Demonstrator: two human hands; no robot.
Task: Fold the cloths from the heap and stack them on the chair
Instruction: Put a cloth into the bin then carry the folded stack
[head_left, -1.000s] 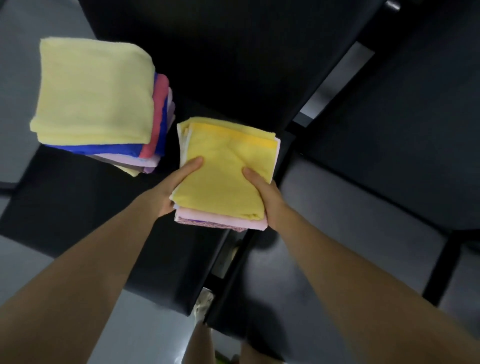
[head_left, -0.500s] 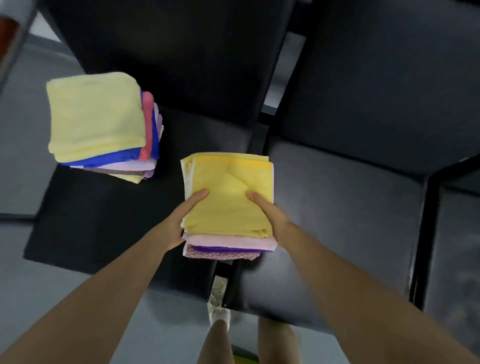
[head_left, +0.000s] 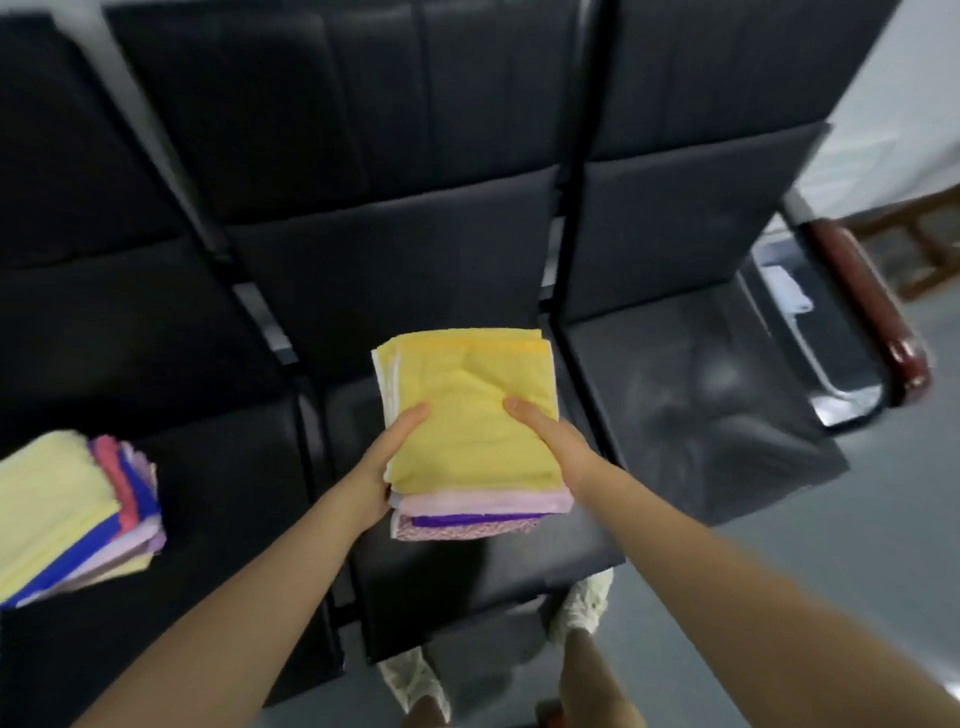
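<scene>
Yellow-topped square stack of folded terry cloths (head_left: 470, 431) is gripped at both sides by left hand (head_left: 376, 467) and right hand (head_left: 563, 449), thumbs on top, above black leatherette chair seat (head_left: 467, 577).

A row of black padded seats (head_left: 395, 270) stands on grey floor (head_left: 883, 545), white wall (head_left: 904, 78) behind.

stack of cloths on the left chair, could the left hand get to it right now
Probably not at once. The left hand is busy gripping the held pile together with the right hand. The stack of cloths lies uncovered, so a freed hand could likely reach it.
</scene>
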